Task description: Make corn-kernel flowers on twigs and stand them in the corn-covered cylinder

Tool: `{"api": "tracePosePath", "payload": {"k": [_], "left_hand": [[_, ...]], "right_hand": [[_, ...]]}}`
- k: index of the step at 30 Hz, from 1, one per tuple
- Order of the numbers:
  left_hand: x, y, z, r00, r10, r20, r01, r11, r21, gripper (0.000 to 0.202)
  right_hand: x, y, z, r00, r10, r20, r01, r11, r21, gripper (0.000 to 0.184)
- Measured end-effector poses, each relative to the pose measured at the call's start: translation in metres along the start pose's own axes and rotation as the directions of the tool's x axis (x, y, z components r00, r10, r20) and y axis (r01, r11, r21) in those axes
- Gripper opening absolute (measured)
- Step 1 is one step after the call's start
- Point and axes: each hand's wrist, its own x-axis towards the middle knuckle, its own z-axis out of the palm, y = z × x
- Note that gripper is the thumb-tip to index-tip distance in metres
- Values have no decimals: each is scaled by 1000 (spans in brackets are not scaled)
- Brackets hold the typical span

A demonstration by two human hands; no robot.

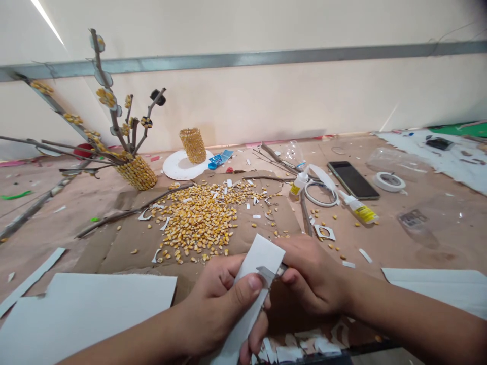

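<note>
My left hand [224,304] is closed around a white card strip [258,256], its thumb pressed flat on the upper face and its fingers underneath. The strip tilts up and away from me. In my right hand [312,274] is a cutting tool with a pointed metal blade [267,274]; the handle is hidden by my fingers, so I cannot tell whether it is a knife or scissors. This blade lies across the strip, just beyond my left thumb. Behind both hands, loose corn kernels [201,218] are heaped on brown cardboard [110,253] among white paper scraps.
A kernel-covered pot [137,172] with branches stands at back left, beside a kernel-covered cup [193,146] on a white disc [173,165]. Glue bottles [361,209], a phone [353,180] and tape [389,181] lie right. White card [102,304] lies front left.
</note>
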Motion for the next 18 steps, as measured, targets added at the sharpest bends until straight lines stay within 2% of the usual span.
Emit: {"api": "tracePosePath", "payload": {"k": [4, 10, 18], "left_hand": [[-1, 1, 1, 999, -31, 18, 31, 1000, 3, 53], [8, -3, -5, 997, -26, 73, 24, 999, 28, 54], [16, -3, -9, 997, -9, 82, 4, 999, 54, 54]], "right_hand": [[-1, -2, 0, 1000, -13, 7, 13, 1000, -7, 52], [-3, 0, 2, 1000, 8, -10, -9, 1000, -28, 52], [-4, 8, 9, 999, 53, 5, -53, 998, 19, 54]]}}
